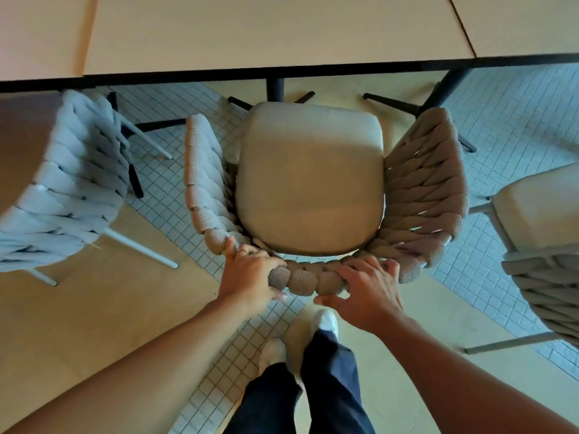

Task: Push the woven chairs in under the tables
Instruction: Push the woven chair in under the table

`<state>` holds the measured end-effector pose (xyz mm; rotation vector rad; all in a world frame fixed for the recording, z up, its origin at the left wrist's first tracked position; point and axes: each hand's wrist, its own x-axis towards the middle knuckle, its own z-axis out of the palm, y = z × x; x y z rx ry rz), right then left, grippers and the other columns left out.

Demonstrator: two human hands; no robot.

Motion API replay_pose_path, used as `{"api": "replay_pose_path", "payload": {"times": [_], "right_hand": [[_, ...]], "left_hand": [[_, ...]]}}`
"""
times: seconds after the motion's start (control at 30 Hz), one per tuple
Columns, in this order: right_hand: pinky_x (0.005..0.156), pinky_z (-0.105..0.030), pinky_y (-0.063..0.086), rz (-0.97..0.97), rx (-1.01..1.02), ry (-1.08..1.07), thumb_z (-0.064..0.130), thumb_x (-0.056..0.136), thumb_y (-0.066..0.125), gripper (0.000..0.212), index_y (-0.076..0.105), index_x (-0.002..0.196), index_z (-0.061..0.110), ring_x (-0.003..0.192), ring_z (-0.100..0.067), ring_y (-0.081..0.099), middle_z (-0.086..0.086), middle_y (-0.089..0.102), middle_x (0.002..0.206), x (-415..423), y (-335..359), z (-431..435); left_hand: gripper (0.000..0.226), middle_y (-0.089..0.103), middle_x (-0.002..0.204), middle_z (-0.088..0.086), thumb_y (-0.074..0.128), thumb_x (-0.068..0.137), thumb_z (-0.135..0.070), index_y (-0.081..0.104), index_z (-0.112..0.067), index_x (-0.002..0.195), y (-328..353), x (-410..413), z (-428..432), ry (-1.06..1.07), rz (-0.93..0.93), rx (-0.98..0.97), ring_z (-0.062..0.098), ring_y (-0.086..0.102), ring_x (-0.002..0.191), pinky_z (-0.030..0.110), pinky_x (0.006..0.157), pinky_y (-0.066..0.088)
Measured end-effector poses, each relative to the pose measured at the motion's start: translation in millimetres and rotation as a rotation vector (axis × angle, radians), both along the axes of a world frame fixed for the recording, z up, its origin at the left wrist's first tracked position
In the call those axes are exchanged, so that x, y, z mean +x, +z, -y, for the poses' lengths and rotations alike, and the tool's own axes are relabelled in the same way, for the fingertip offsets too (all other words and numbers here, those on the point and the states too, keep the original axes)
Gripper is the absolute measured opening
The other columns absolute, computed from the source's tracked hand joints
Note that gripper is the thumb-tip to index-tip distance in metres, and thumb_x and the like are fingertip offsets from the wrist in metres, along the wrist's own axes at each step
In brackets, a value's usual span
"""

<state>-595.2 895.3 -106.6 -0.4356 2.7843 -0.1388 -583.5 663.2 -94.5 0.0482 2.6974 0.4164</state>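
Small square tiles and beige strips make up the floor (175, 195), and a pale-topped desk (250, 36) with a dark edge runs across the top of the view. Facing it stands the woven chair (423, 189), its seat cushion (310, 183) fully in the open and its front edge just short of the desk's edge, so it is not yet pushed in.

Both hands are on the top rail (310, 277) of the backrest: the left hand (250, 277) wraps it with fingers over the top and thumb beneath, and the right hand (366, 289) grips the same way just beside it.

The thick rope weave looks soft and will likely give a little under the fingers, so it should not slip. The slim frame suggests a light chair that slides easily on tile, though the legs may catch in the grout lines. The rail is probably the best hold — stiff and centred, so a push should go straight.

The desk's pedestal (275, 86) and its splayed feet sit directly ahead, and the arms must pass under the edge. Neighbouring chairs flank it, one on the left (69, 183) and one on the right (539, 220) — both apart from it.
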Motion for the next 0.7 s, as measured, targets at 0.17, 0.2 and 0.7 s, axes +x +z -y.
{"api": "replay_pose_path", "payload": {"times": [0.17, 0.2, 0.7], "right_hand": [[0.100, -0.042, 0.023, 0.030, 0.006, 0.041, 0.100, 0.057, 0.033, 0.087, 0.056, 0.126, 0.052, 0.116, -0.013, 0.050, 0.019, 0.065, 0.117, -41, -1, -32], [0.100, -0.042, 0.023, 0.035, 0.001, 0.049, 0.100, 0.057, 0.033, 0.088, 0.057, 0.126, 0.052, 0.116, -0.013, 0.050, 0.019, 0.065, 0.116, -48, -1, -35], [0.101, -0.043, 0.020, 0.104, 0.038, 0.123, 0.097, 0.060, 0.039, 0.087, 0.055, 0.130, 0.048, 0.121, -0.015, 0.045, 0.016, 0.062, 0.123, -94, 10, -71]], "left_hand": [[0.066, 0.061, 0.120, -0.015, 0.074, 0.065, -0.062, 0.059, -0.041, 0.126, 0, -26, -32, 0.036, -0.004, -0.017, 0.018, 0.038, 0.126, 0.048, 0.114, -0.011], [0.066, 0.062, 0.120, -0.015, 0.074, 0.065, -0.063, 0.059, -0.041, 0.126, 1, -30, -36, 0.044, -0.008, -0.012, 0.018, 0.038, 0.125, 0.048, 0.114, -0.011], [0.062, 0.060, 0.125, -0.011, 0.073, 0.070, -0.058, 0.057, -0.040, 0.128, 7, -56, -79, 0.118, 0.044, 0.003, 0.021, 0.036, 0.130, 0.050, 0.115, -0.008]]}}
